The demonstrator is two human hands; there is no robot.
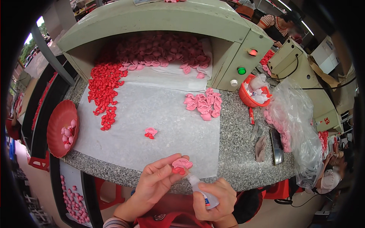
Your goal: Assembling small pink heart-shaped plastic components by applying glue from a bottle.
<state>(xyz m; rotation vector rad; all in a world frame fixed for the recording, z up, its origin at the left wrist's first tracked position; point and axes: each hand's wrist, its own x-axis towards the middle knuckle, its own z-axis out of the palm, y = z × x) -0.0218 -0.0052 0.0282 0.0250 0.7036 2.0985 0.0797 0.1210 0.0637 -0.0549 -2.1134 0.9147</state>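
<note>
Near the table's front edge, my left hand [159, 175] pinches a small moulded pink piece [182, 163] with red rounded parts at its lower side. My right hand [216, 199] is wrapped round a small translucent squeeze bottle [195, 182]. Its thin nozzle points up and left and meets or nearly meets the red parts; I cannot tell whether it touches. Farther in, a similar pink-and-red piece [151, 132] lies alone on the white sheet [152, 102]. Loose red pieces [102, 89] spread down the left, and a cluster of pink pieces [204, 103] lies at the right.
A pale green machine [152, 19] arches over a heap of pink pieces [159, 49]. At the left stands a red bowl [57, 129] with pink balls. On the right are an orange basket [249, 99], a phone [276, 146] and a clear plastic bag [300, 125]. Other people work farther off.
</note>
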